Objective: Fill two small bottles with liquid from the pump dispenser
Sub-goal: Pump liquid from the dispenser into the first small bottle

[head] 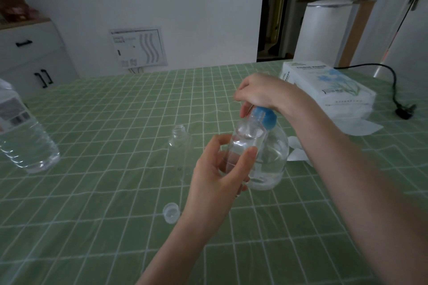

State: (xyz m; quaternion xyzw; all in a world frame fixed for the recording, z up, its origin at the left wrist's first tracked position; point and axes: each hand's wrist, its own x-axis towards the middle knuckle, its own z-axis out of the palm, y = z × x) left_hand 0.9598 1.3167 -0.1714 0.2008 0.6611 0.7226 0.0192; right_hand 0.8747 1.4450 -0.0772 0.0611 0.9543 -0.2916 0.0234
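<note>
Holding 1 small bottle in curled left hand against pump dispenser mid-table, right hand bent-wristed above, fingers curled over its blue top.

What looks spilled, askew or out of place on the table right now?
No spill shows. One loose cap lies alone near the left hand, apart from the open bottle. White tissue scraps lie right of the dispenser. Otherwise nothing stands out.
</note>
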